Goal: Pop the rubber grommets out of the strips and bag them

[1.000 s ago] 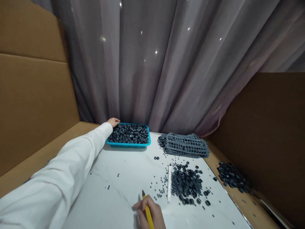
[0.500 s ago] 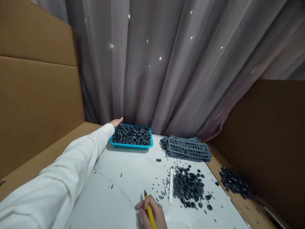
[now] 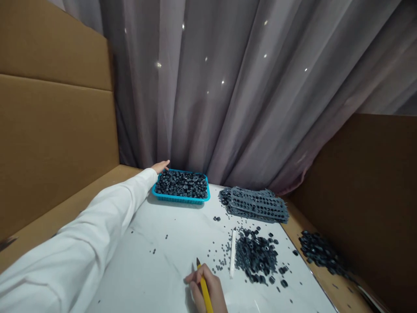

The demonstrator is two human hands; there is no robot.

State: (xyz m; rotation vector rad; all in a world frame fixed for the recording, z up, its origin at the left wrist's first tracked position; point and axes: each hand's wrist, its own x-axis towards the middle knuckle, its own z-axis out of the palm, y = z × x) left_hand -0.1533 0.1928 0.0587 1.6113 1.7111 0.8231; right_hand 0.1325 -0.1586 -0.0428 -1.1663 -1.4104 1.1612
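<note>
Left hand (image 3: 160, 166) open at the upper-left corner of the blue plastic tray (image 3: 180, 198) of dark nuts (image 3: 181, 183), top centre; right hand (image 3: 211, 288) gripping a yellow pencil (image 3: 207, 299), bottom centre, near the loose pile (image 3: 256, 256) on the surface (image 3: 146, 265).

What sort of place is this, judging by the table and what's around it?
Probably a makeshift station for small-parts piecework: a blue plastic tray heaped with small dark rings, perforated grey sheets they seem punched from, and cardboard panels walling off a tabletop before a curtain.
</note>
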